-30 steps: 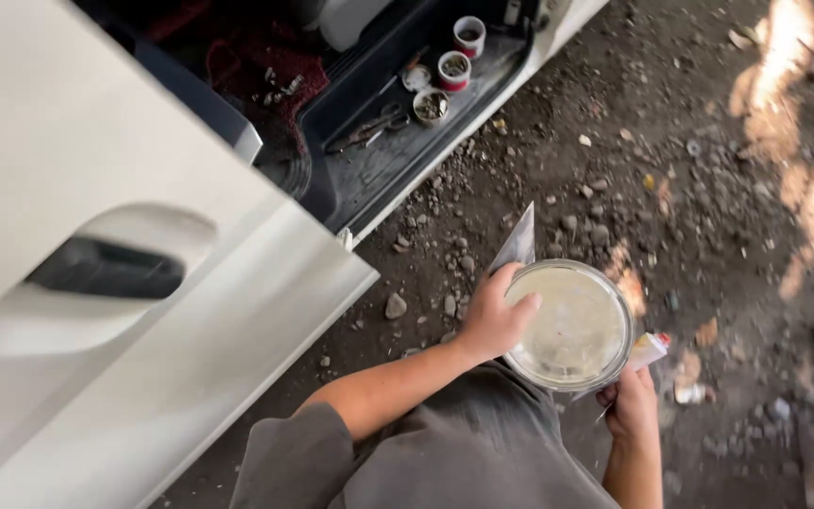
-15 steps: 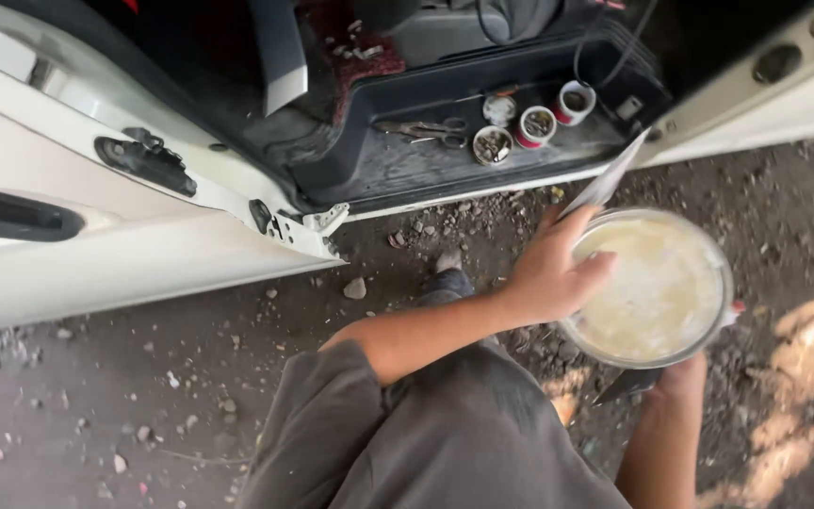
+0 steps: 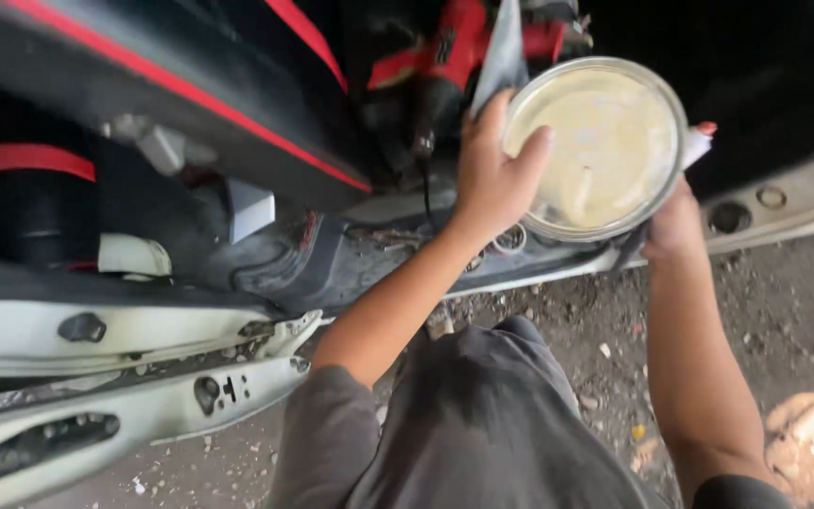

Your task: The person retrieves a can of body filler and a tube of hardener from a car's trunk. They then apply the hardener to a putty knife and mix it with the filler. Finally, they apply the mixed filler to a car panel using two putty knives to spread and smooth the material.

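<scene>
A round metal tin (image 3: 605, 151) filled with pale cream paste is held up in front of the open car doorway. My left hand (image 3: 496, 174) grips its left rim, thumb over the edge, with a grey sheet (image 3: 503, 52) pinched behind it. My right hand (image 3: 675, 221) supports the tin from below on the right, fingers wrapped around the underside and a fingertip showing at the far rim.
A red and black car seat (image 3: 190, 94) fills the upper left. A red power tool (image 3: 445, 57) lies on the car floor. The white open door (image 3: 96, 415) is at the lower left, the white sill (image 3: 784, 203) at the right, gravel ground (image 3: 784, 339) below.
The view has swung up toward the car interior. Both hands have carried the tin up from over the gravel to the doorway; the small cans on the sill are now hidden behind it.
</scene>
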